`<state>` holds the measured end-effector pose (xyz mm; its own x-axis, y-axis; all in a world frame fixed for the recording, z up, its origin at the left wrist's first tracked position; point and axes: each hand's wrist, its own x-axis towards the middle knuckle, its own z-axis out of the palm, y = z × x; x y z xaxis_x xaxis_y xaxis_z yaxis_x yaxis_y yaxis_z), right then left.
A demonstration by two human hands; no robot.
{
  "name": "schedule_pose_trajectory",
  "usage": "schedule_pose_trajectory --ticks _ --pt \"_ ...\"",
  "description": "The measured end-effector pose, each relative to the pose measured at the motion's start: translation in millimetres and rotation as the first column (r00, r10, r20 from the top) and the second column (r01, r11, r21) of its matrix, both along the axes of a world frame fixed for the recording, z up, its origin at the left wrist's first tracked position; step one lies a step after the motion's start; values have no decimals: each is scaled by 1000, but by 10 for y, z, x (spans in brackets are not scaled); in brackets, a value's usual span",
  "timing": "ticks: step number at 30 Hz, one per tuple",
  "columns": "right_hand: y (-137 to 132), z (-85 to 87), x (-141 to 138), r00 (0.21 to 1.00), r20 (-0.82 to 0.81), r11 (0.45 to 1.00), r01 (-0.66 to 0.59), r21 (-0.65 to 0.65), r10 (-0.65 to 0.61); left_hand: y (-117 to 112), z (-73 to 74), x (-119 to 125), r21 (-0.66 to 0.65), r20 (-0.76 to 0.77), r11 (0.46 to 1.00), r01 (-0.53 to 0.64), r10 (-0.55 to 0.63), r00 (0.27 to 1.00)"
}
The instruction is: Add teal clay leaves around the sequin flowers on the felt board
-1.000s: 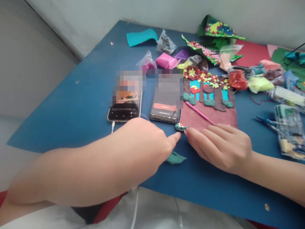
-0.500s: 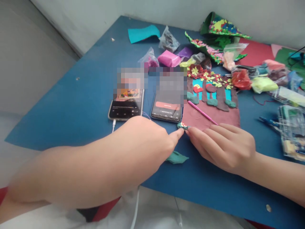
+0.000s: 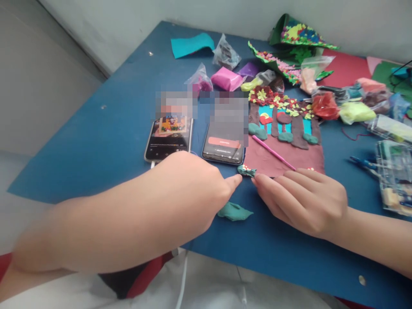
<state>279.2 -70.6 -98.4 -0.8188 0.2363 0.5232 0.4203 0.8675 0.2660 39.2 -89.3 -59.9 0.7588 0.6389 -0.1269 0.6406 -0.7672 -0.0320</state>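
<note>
A small strip of green modelling clay (image 3: 246,171) with tiny white and red dots lies at the lower left corner of the brown clay picture (image 3: 273,156). My right hand (image 3: 301,199) pinches the strip's right end between thumb and fingertips. Just left of the strip, my left hand (image 3: 199,184) points one finger at its end, a slight gap between them. Its other fingers are curled and mostly hidden. Below lies a flat piece of green clay (image 3: 235,212), partly behind the left hand. A pink stick tool (image 3: 273,152) rests on the picture.
Two phones, a charging phone (image 3: 165,143) and a second phone (image 3: 222,148), lie left of the picture. Bagged clay packs (image 3: 227,79) line the back. A clear plastic box (image 3: 397,176) and dark blue scissors (image 3: 363,165) lie right. The blue table (image 3: 80,146) ends near my lap.
My left finger has drawn back slightly left from the green strip, showing more of it. My right hand stays on its right end. The view has shifted a little.
</note>
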Motion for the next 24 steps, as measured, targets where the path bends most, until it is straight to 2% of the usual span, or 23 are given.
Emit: schedule_pose_trajectory --ticks 4,7,10,13,19,24 --pt "-10 1 12 1000 1 1000 -9 2 9 14 -2 -4 89 -51 990 108 -104 993" --pt "-14 2 20 1000 -1 1000 -9 2 9 46 44 53 60 -46 995 75 -72 996" --pt "-11 0 21 1000 -3 1000 -8 3 8 73 100 123 -17 -124 1000 -12 10 992" --pt "-4 -4 15 1000 -3 1000 0 3 0 84 143 168 -38 -177 998 -46 38 983" --pt "-1 -9 1 1000 8 1000 10 0 -10 90 145 185 -105 -227 994 -39 14 974" --pt "-5 -6 5 1000 15 1000 16 -6 -16 102 129 202 -115 -177 993 -7 -13 984"
